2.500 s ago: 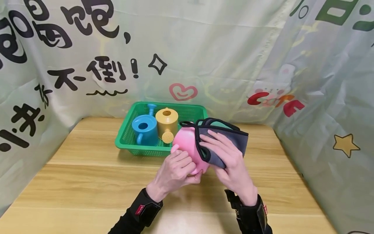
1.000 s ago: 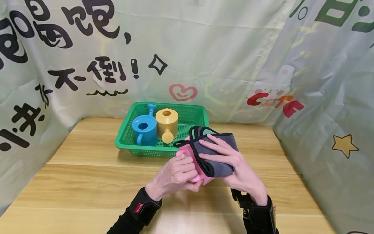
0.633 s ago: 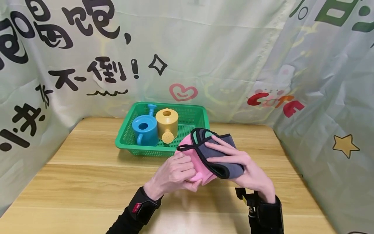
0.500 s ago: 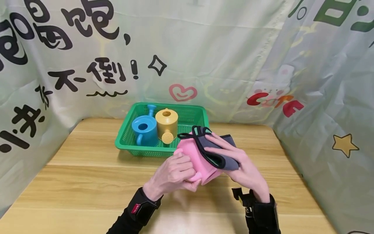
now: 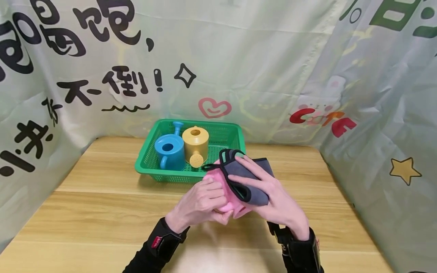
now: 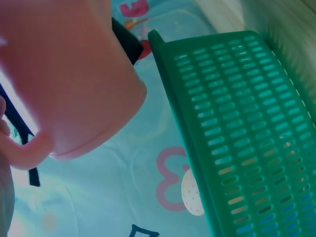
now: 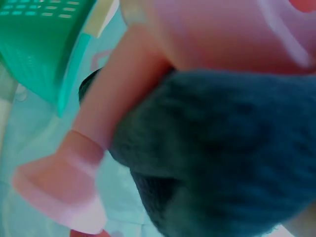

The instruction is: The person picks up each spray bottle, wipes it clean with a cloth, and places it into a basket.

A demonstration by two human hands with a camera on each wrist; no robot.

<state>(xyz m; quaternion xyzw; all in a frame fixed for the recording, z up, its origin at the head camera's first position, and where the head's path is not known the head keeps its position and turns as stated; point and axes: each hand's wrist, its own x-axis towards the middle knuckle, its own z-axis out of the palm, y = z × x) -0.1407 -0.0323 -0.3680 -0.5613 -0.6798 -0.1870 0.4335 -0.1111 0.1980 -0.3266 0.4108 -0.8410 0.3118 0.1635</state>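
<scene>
A pink watering can (image 5: 218, 176) is held up in front of the basket. My left hand (image 5: 201, 201) grips its handle; the left wrist view shows the can's smooth body (image 6: 74, 74) and the curved handle (image 6: 29, 150). My right hand (image 5: 273, 195) holds a folded grey cloth (image 5: 257, 196) with black edging and a green inner side against the can, fingers spread over it. Close up in the right wrist view, the fuzzy cloth (image 7: 212, 148) lies along the can body and beside the spout (image 7: 118, 89). The right thumb is hidden under the cloth.
Behind the hands, a green plastic basket (image 5: 146, 161) stands on the wooden table (image 5: 102, 204). In its left part are a blue watering can (image 5: 172, 153) and a yellow watering can (image 5: 196, 142). Printed fabric (image 5: 259, 76) closes off the back and sides.
The right hand and cloth have shifted back and forth over the pink can, lately leftward. The can has come lower and turned since the earliest frame. The left hand keeps its grip.
</scene>
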